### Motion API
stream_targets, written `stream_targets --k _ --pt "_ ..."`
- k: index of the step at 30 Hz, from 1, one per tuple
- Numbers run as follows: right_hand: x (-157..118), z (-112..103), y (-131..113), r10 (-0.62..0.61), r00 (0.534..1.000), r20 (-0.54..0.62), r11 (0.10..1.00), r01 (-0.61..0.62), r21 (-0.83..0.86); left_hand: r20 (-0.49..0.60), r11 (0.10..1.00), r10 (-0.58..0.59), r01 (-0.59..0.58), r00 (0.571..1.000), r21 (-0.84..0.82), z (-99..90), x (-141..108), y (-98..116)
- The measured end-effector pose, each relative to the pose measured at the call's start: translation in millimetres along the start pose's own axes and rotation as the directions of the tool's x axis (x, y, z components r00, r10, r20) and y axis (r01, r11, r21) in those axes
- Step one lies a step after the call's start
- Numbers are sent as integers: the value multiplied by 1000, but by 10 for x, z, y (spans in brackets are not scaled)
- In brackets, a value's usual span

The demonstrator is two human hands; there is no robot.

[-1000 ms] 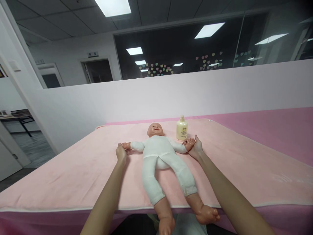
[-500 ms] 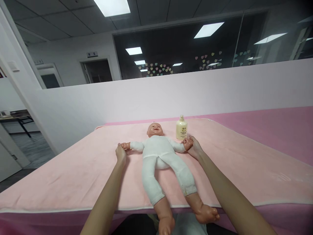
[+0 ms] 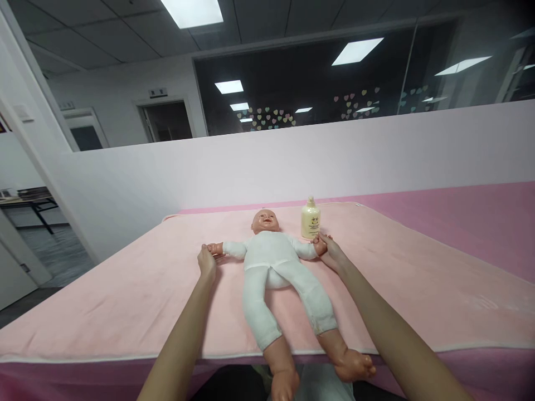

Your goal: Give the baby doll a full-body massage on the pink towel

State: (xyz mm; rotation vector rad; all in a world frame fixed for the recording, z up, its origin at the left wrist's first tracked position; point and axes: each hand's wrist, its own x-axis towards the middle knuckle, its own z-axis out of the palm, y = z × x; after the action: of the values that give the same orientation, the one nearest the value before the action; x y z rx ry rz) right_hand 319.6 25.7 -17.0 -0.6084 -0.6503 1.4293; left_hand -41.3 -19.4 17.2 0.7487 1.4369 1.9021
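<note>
A baby doll (image 3: 272, 253) with a white cloth body lies on its back on a pink towel (image 3: 159, 295), its head at the far end and its feet past the near edge. My left hand (image 3: 207, 260) is closed around the doll's hand on the left. On the other side, my right hand (image 3: 331, 252) grips the doll's other hand, with the thumb over its palm. Both doll arms stretch out sideways. A pale yellow pump bottle (image 3: 310, 220) stands upright just beyond my right hand.
A low white wall (image 3: 292, 161) runs behind the table, with a dark window (image 3: 301, 83) above it. Pink table surface (image 3: 460, 206) shows beyond the towel at the right. To the far left is a desk (image 3: 33, 203) with stacked items.
My right thumb has moved slightly over the doll's palm. My left hand, the doll's body and the bottle stay in place.
</note>
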Motion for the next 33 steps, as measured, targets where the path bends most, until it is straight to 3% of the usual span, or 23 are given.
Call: stream_targets --k 6,14,33 --pt "9 -15 -2 3 1000 30 998 -1 -60 4 1000 3 -3 1000 8 11 1 7" --pt "3 -20 -26 48 999 -16 994 -50 -95 -5 1000 6 -6 1000 -1 4 48 -19" --pt "51 -47 -6 24 996 -87 994 -33 -100 1 1000 -4 4 1000 -3 11 5 7"
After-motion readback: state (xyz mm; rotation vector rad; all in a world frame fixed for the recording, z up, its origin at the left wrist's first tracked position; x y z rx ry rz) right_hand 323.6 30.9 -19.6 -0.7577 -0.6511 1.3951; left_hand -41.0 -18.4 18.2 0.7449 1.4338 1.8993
